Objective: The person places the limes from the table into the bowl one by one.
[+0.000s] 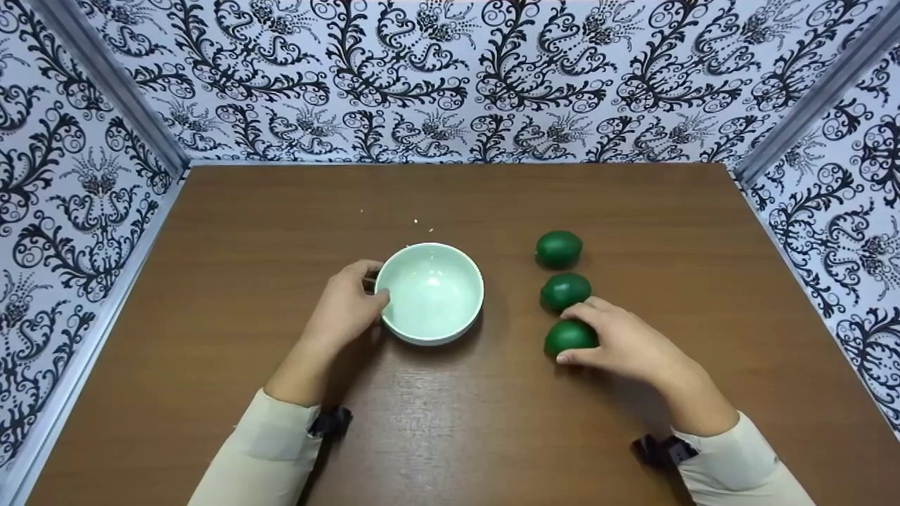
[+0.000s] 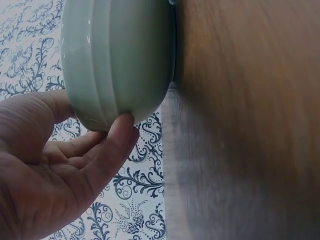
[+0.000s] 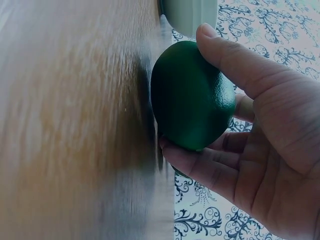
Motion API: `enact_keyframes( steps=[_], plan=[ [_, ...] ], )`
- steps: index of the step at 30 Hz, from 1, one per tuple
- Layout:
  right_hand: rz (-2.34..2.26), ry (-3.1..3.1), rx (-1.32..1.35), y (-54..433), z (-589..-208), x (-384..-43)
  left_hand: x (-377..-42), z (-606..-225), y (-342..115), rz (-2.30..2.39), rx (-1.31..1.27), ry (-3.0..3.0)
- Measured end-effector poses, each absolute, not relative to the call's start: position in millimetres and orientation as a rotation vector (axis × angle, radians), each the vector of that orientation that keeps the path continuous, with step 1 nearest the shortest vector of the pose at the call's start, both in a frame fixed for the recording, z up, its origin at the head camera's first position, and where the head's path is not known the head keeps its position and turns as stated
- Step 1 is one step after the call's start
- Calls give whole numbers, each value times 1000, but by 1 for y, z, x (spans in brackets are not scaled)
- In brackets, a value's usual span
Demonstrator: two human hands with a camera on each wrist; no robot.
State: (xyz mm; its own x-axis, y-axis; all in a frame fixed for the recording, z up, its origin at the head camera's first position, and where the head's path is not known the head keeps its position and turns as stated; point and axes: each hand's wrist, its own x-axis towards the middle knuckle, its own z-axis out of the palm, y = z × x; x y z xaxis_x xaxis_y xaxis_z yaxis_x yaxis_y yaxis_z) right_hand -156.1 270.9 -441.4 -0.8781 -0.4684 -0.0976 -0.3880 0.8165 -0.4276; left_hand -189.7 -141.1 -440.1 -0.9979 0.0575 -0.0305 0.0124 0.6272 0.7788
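A pale green bowl (image 1: 432, 295) stands upright on the brown table, its inside bare. My left hand (image 1: 344, 306) grips the bowl's left rim, thumb over the edge and fingers against the outer wall (image 2: 120, 60). To the right, three dark green limes form a column. Around the nearest lime (image 1: 569, 339) curl the thumb and fingers of my right hand (image 1: 622, 341); the right wrist view shows this lime (image 3: 190, 95) between them, close to the tabletop. Just beyond it lie the middle lime (image 1: 565, 292) and the farthest lime (image 1: 559, 249), neither held.
Patterned black-and-white walls (image 1: 436, 77) enclose the brown table (image 1: 450, 429) at the back and both sides. A few tiny white specks (image 1: 415, 221) lie behind the bowl. Each wrist carries a small black device (image 1: 657, 450) near the sleeve.
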Motion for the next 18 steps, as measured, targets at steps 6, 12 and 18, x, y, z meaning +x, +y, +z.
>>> enact_keyframes(
  steps=[6,12,18],
  plan=[
    [-601,2801,-661,270,-441,-155,-189,-439,-141,1320,44,2800],
    [-614,2831,-673,268,-441,-155,-187,-439,-141,1302,59,2832],
    [-618,2830,-689,268,-441,-155,-187,-438,-140,1306,59,2833]
  ],
)
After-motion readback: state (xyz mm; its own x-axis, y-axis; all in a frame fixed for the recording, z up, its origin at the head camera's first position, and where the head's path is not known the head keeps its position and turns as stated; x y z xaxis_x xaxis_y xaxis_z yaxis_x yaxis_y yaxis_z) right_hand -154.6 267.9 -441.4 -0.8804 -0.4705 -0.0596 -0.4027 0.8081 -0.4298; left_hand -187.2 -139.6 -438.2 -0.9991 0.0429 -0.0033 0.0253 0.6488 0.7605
